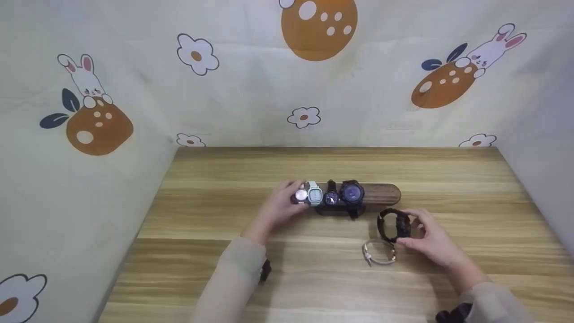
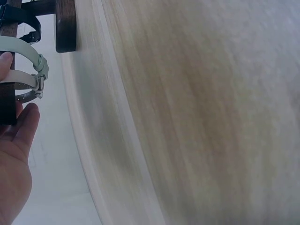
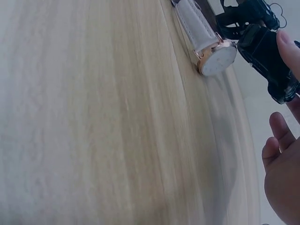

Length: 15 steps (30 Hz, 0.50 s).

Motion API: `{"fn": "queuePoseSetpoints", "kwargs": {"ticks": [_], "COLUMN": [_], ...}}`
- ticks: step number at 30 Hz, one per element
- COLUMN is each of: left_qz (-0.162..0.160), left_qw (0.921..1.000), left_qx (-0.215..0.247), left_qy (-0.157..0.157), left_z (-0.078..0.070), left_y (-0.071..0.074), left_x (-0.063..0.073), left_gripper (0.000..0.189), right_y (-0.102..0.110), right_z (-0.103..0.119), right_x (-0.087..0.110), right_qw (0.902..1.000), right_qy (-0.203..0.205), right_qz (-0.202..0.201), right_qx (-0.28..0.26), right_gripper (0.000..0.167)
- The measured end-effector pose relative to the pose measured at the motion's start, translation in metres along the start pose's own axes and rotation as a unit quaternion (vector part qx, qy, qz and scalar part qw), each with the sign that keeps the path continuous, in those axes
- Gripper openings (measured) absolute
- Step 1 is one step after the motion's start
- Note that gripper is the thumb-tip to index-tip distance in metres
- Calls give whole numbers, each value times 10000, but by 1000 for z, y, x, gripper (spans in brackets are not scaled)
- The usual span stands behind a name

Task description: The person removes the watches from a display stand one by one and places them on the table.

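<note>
A dark wooden watch stand [image 1: 383,194] carries several watches along its bar. My left hand [image 1: 281,204] grips the bar's left end, beside a white-faced watch [image 1: 301,194] and a mint square watch [image 1: 315,196]. Farther right on the bar sit a small black watch [image 1: 331,198] and a large black watch [image 1: 352,193]. To the right and in front of the stand, my right hand [image 1: 432,240] pinches a chunky black wristwatch [image 1: 403,225], its strap closed in a loop. Just below it, a pale-strapped watch [image 3: 218,60] with a gold-toned case lies on its side on the table.
The wood-grain table [image 1: 202,269] reaches back to a cream cloth wall [image 1: 246,98] printed with rabbits, oranges and flowers. Similar walls rise at the left and right sides. The stand's right end extends past the large black watch.
</note>
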<state>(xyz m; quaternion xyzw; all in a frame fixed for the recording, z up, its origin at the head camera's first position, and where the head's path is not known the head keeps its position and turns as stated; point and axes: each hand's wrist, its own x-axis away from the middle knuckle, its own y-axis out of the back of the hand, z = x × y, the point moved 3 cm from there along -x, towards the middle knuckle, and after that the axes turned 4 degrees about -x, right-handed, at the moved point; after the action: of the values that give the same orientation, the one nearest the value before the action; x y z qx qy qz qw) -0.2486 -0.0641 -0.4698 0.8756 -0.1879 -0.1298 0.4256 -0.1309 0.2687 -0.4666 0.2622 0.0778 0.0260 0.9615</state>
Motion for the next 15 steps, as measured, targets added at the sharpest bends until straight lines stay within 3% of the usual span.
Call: {"fn": "queuePoseSetpoints", "kwargs": {"ticks": [8,15], "left_qz": [-14,-39], "left_qw": [10000,10000], "left_qx": [-21,-14], "left_qy": [-14,-41], "left_z": [0,0], "left_y": [0,0], "left_x": [0,0], "left_gripper": [70,70], "right_y": [-7,-17], "right_z": [-23,-24], "right_x": [-7,-12], "right_qw": [9995,9976], "right_qy": [219,610], "right_qz": [195,321], "right_qx": [-130,85], "right_gripper": [65,63]}}
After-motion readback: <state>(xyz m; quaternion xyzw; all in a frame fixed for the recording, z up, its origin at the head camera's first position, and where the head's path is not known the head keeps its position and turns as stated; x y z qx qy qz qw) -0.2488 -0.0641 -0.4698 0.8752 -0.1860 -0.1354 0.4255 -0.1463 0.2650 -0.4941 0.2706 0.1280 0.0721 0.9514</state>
